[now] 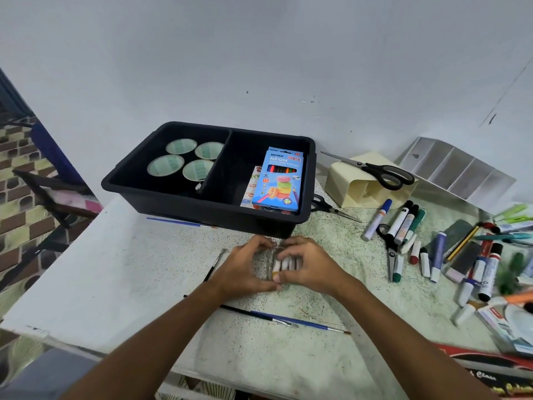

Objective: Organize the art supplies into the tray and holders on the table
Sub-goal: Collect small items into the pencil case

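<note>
In the head view, tapes (184,159) and a pencil box (278,178) are already stowed in the tray (161,194). A clear pack (284,264), seemingly of tubes, is gripped by both curled hands, left (245,268) and right (305,265), on the table (115,269) near its front edge; markers (403,223) at the right edge and the brushes (288,320) are left unsorted.

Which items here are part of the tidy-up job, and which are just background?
Job:
- left hand and right hand, both gripping a clear pack of small tubes
- black tray holding tape rolls and a pencil box
- cream holder, white divider
- loose markers, scissors, brushes

Background:
- wall
- tiled floor
</note>
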{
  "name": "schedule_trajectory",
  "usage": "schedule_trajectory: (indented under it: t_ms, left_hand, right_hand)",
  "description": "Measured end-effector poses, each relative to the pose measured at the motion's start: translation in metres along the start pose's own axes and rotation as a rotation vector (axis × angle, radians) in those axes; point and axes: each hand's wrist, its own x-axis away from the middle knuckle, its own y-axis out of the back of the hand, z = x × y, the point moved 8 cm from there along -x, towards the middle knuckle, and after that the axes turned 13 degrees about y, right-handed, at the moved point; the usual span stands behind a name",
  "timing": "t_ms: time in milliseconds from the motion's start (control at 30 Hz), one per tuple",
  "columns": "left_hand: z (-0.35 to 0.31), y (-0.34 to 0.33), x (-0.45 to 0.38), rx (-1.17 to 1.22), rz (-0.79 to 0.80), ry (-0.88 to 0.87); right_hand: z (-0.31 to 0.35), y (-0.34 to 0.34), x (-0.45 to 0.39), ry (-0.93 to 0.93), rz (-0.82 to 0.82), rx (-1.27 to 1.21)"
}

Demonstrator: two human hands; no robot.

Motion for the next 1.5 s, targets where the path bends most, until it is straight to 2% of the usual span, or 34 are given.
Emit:
schedule_trajectory:
  t_ms: [400,533,667,733,833,1067,1500]
  left_hand:
    - [0.001,0.001,0.000,0.020,-0.005,-0.005]
    - [-0.004,0.002,0.002,0.013,-0.001,-0.035]
    - [-0.009,0.004,0.005,-0.058,-0.020,-0.086]
    - [-0.016,0.004,0.009,-0.148,-0.060,-0.177]
    - [-0.030,0.002,0.019,-0.301,-0.127,-0.348]
    - [-0.035,0.002,0.033,-0.450,-0.187,-0.563]
    - [-0.042,-0.002,0.030,-0.566,-0.106,-0.573]
  right_hand:
    - [0.000,0.004,-0.003,-0.058,-0.073,0.137]
    - [0.007,0.005,-0.005,-0.062,-0.051,0.192]
    - [0.011,0.015,0.001,0.056,-0.089,0.167]
    - [0.014,0.020,0.011,0.142,-0.122,0.148]
    - [0.014,0.022,0.027,0.256,-0.118,0.235]
    - [0.005,0.025,0.046,0.342,-0.098,0.429]
    - [0.007,0.015,0.051,0.460,-0.029,0.633]
